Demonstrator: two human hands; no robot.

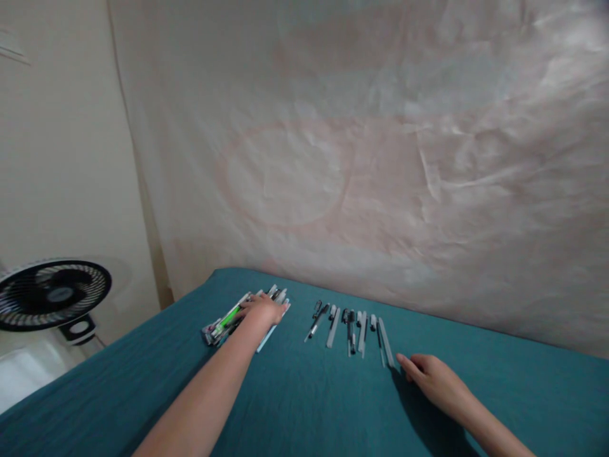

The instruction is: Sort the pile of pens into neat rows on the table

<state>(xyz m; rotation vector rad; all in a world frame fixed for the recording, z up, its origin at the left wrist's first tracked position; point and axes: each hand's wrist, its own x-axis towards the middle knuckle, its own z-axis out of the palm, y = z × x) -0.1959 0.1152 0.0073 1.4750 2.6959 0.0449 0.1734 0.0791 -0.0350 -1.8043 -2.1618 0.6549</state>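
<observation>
While a big pale sheet [380, 158] with a faded ring on it fills the view from eleven round to three o'clock, a plain wall [57, 158] stands at ten. Below them spreads the bench [304, 406], covered in teal cloth, with a black fan [59, 294] beyond its edge toward half past eight.

Two hands are over the bench, well apart from each other. At seven, the left hand [261, 309] lies spread over a pile of pens [228, 320]; whether its fingers are clamped on any of them I cannot tell. At half past four, the right hand [435, 377] has its fingers loosely curled, their tips just beside the near end of a pale barrel [386, 343]; I cannot tell if they touch or grip it.

The pile leans toward one o'clock, and a bright green piece [231, 315] shows in it. Between the hands, around five, more pens and pen parts lie in small groups: a dark pen [316, 322] at the left end, then a whitish barrel [333, 328]. Smallest are a thin rod [381, 346] by the last barrel and a short cap [373, 322] at its eleven o'clock.
</observation>
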